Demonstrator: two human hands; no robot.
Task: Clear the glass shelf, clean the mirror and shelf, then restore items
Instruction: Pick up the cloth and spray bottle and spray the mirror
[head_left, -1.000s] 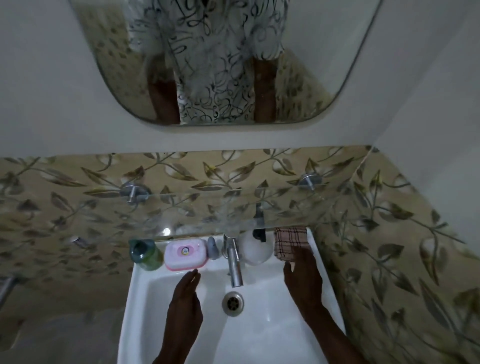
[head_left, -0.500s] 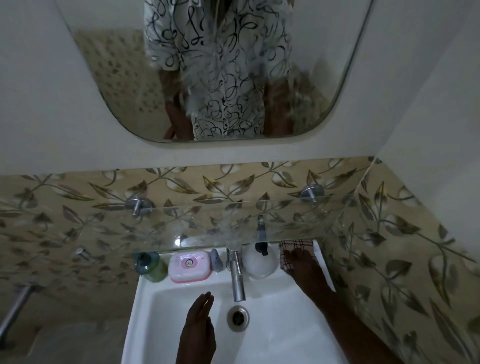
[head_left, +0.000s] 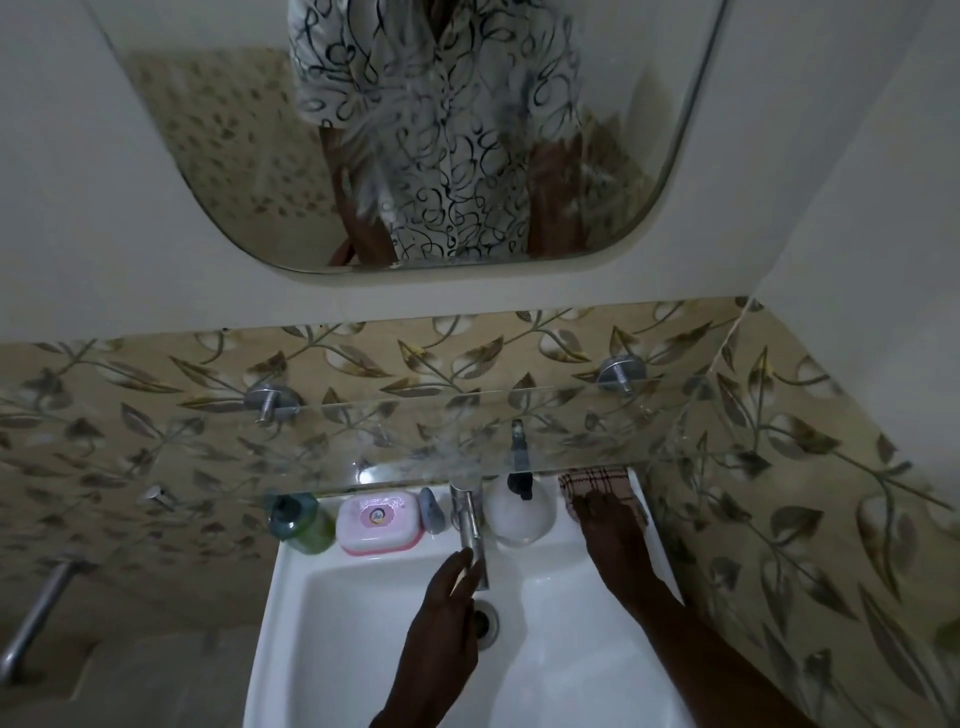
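White sink — right hand flat on checked cloth, left hand open.

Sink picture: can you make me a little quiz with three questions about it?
1. True or false: the right hand rests on the checked cloth.
2. What stands just left of the pink soap box? A) green bottle B) red cup C) toothbrush
3. Fill in: the left hand reaches near the metal ____.

Key: 1 true. 2 A, the green bottle. 3 tap.
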